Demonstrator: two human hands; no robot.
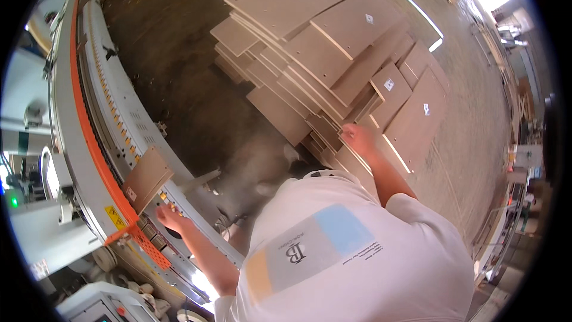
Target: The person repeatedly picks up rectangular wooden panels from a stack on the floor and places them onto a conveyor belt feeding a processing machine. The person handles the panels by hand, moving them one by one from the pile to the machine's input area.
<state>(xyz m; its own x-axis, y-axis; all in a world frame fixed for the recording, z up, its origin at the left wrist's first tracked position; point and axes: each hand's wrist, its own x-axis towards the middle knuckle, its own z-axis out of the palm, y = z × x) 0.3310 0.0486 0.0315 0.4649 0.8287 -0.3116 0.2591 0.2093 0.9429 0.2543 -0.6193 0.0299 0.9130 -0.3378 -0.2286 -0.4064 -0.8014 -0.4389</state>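
My left hand [171,218] is at the edge-banding-type machine on the left, its fingers loosely bent and seemingly holding nothing. Just beyond it, a small brown board [148,180] with a white label lies tilted across the machine's track. My right hand [358,138] reaches out to the near side of a large stack of brown boards [286,12]. Its fingers are curled at the pale edge of a narrow board [356,158]. Part of that board is hidden by the hand and arm.
The long grey machine [128,107] with an orange rail [89,125] curves along the left side. A control panel [107,303] is at the lower left. Concrete floor [173,42] lies between machine and stack. More boards and equipment line the right rim.
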